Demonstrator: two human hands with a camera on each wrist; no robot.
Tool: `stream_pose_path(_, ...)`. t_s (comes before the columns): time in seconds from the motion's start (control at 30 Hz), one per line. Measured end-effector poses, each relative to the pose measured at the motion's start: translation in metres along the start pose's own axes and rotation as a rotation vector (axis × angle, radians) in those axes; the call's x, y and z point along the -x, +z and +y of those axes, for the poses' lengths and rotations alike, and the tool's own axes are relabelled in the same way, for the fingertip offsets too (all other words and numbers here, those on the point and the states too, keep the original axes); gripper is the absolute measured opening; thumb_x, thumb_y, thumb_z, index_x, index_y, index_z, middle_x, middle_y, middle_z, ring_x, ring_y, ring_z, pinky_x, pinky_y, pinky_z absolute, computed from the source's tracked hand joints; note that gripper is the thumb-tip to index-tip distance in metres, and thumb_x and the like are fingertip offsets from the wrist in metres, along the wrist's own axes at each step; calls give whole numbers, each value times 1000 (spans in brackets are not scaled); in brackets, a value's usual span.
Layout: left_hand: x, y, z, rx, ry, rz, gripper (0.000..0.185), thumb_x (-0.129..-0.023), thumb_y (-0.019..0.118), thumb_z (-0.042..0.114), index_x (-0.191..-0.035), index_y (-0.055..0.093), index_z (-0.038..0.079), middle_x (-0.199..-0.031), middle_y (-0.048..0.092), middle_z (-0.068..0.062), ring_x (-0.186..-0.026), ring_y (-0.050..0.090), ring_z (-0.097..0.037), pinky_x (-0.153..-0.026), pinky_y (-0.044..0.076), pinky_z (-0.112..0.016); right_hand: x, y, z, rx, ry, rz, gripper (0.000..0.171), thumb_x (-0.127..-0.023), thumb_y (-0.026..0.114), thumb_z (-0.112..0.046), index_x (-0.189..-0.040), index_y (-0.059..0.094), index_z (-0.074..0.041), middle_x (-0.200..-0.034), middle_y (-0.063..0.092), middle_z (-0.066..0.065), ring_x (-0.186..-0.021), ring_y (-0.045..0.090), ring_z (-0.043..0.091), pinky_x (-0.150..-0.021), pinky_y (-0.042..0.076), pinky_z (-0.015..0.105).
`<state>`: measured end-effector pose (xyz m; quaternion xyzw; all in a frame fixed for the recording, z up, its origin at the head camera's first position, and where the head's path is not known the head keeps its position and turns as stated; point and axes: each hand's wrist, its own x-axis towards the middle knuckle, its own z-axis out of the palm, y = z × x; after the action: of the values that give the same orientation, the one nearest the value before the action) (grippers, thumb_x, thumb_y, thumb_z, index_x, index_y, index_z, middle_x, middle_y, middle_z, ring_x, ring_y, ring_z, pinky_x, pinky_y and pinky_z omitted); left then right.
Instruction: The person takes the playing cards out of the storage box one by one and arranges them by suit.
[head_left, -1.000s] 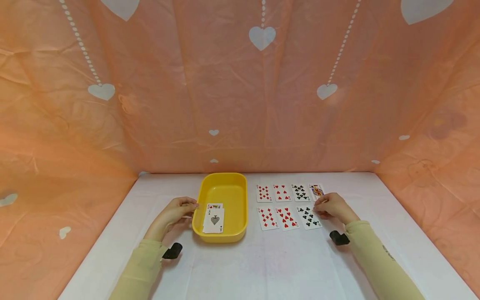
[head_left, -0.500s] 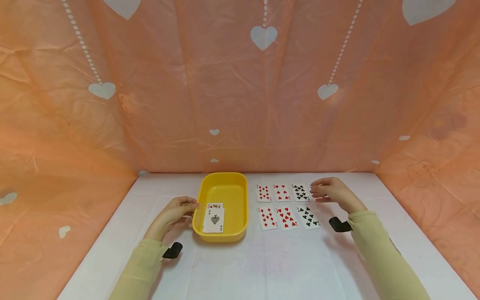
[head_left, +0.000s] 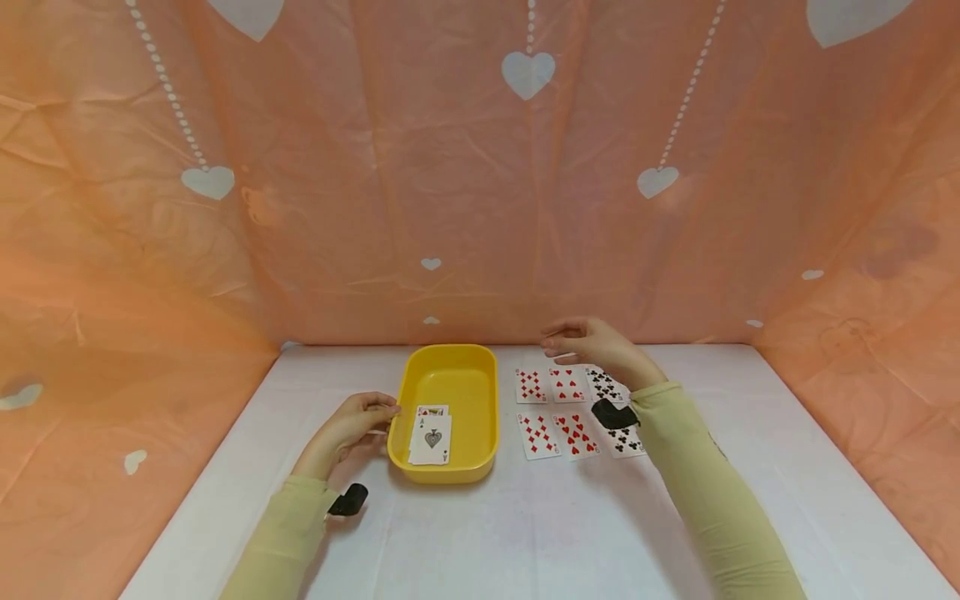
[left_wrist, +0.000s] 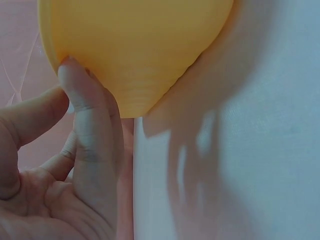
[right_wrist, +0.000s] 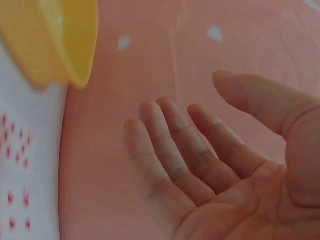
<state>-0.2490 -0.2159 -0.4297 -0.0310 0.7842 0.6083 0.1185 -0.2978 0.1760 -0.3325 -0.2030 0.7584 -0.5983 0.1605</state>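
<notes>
Left grip (head_left: 352,423) pressed against yellow tray (head_left: 405,392) rim, fingers loosely bent, nothing clamped. Right grip (head_left: 592,342) apart, empty, raised beyond card rows (head_left: 573,410) right of tray. Judged mid-transfer between cards and tray; next calls for pinching one card edge.

Yellow tray (head_left: 487,392): oblong, rounded corners, shallow, upright on white table, left of card grid. Left hand (head_left: 348,427) touches its left rim, fingertip (left_wrist: 70,67) against outer wall.

Small card stack (head_left: 430,437) lies face up in tray's near half, ace of spades on top, another card peeking out behind it.

Right hand (head_left: 592,342) raised above far row of grid, fingers extended, relaxed, palm empty; no card in it.
</notes>
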Motion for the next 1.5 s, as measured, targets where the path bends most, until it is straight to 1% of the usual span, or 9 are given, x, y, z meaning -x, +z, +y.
stream_pose_path(0.3, -1, 2, 0, 8, 19, -23, 29, -93, 61, 11, -113, 53, -10, -89, 67, -9, -77, 63, -19, -64, 55, -29, -43, 54, -13, -14, 43, -88, 36, -93, 60, -5, -127, 53, 5, -120, 60, 20, -106, 61, 31, -91, 49, 43)
stream_pose_path(0.4, 0, 1, 0, 0, 14, -14, 30, -93, 61, 11, -113, 53, -9, -88, 67, -8, -76, 63, -19, -63, 54, -28, -55, 71, -12, -42, 67, -117, 36, -93, 61, -5, -126, 53, 6, -121, 58, 24, -107, 60, 33, -93, 46, 46)
stream_pose_path(0.63, 1, 0, 1, -22, 15, -6, 33, -93, 62, 14, -115, 53, -9, -88, 67, -7, -76, 63, -19, -61, 53, -28, -76, 105, -5, -49, 127, -151, 32, -92, 62, -7, -122, 57, 5, -117, 62, 19, -109, 58, 39, -92, 48, 45)
stream_pose_path(0.9, 2, 0, 2, -4, 8, -20, 31, -94, 60, 13, -114, 53, -9, -91, 67, -9, -76, 63, -17, -63, 54, -28, -91, 132, 14, 0, 212, -163, 35, -93, 60, -10, -123, 57, 8, -119, 61, 24, -110, 58, 39, -93, 47, 44)
stream_pose_path(1.03, 3, -1, 2, 18, 16, -31, 31, -95, 60, 12, -114, 52, -11, -94, 67, -13, -77, 63, -18, -65, 55, -29, -94, 139, 22, 80, 255, -166, 35, -93, 62, -15, -119, 60, 8, -113, 63, 23, -104, 60, 39, -92, 48, 43)
stream_pose_path(1.17, 3, -1, 2, 19, 20, -31, 31, -94, 60, 12, -114, 51, -11, -93, 67, -13, -77, 63, -18, -65, 55, -29, -93, 144, 28, 216, 268, -194, 32, -91, 64, -19, -110, 66, 7, -93, 66, 19, -84, 61, 32, -86, 50, 42)
stream_pose_path(1.23, 4, -1, 2, 15, 23, -29, 31, -94, 60, 12, -114, 51, -11, -93, 67, -12, -77, 62, -17, -65, 55, -29, -91, 145, 29, 277, 267, -210, 31, -91, 64, -21, -107, 68, 6, -90, 65, 19, -80, 59, 30, -82, 50, 43)
stream_pose_path(1.33, 4, -1, 2, 18, 27, -32, 31, -94, 60, 12, -114, 51, -10, -92, 67, -10, -76, 63, -17, -64, 55, -29, -91, 149, 29, 317, 290, -223, 33, -90, 65, -25, -104, 67, 6, -88, 63, 17, -77, 56, 28, -80, 48, 42)
stream_pose_path(1.5, 3, 0, 2, 12, 16, -20, 30, -94, 61, 13, -112, 53, -9, -89, 67, -8, -75, 63, -17, -63, 54, -28, -90, 156, 28, 370, 303, -267, 34, -92, 63, -26, -100, 67, 7, -75, 53, 11, -70, 48, 25, -68, 40, 36)
